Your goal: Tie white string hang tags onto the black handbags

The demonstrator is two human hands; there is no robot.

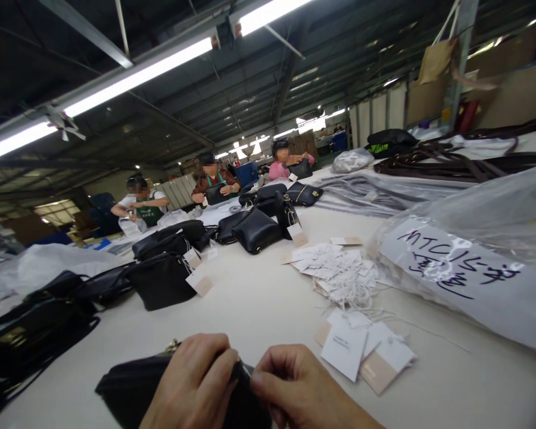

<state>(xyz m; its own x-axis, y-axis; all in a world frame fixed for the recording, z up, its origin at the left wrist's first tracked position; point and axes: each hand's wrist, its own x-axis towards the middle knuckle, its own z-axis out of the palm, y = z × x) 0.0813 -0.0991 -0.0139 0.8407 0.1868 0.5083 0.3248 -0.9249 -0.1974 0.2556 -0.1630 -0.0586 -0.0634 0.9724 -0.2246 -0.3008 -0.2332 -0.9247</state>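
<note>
A black leather bag (129, 387) with brass-coloured hardware lies on the table right in front of me. My left hand (194, 381) is closed over its top edge, thumb and fingers gripping near the right end. My right hand (295, 381) is closed in a pinch at that same end, touching a dark part beside a thin pale line. What exactly sits between its fingertips is too small to tell. Just beyond the right hand lie loose white and beige hang tags (346, 345), with a larger heap of strung tags (337, 271) behind them.
Several black bags (256, 229) with tags stand across the table (245, 298). More black bags (36, 322) pile up at left. A plastic-wrapped package (455, 268) with handwriting lies at right, dark straps (464, 164) behind it. Three people (214, 182) work along the far side.
</note>
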